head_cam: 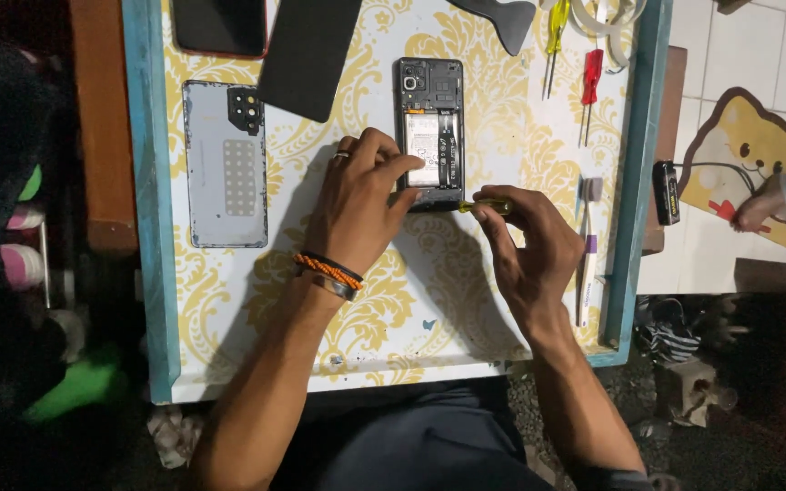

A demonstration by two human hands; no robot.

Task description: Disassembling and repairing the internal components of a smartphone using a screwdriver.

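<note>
An opened phone (430,118) with its back removed lies on the yellow-patterned table (429,300), battery and circuit boards exposed. My left hand (357,195) presses its fingers on the phone's lower left edge and steadies it; a ring and wristbands show on that arm. My right hand (529,245) grips a small yellow-handled screwdriver (484,206) whose tip points at the phone's bottom right corner.
The phone's removed back cover (225,164) lies at left. Two dark slabs (307,50) sit at the top. Yellow (556,32) and red (590,82) screwdrivers and a toothbrush (588,245) lie at right. A cat-shaped mat (757,155) lies on the floor, with someone's foot (761,211) on it.
</note>
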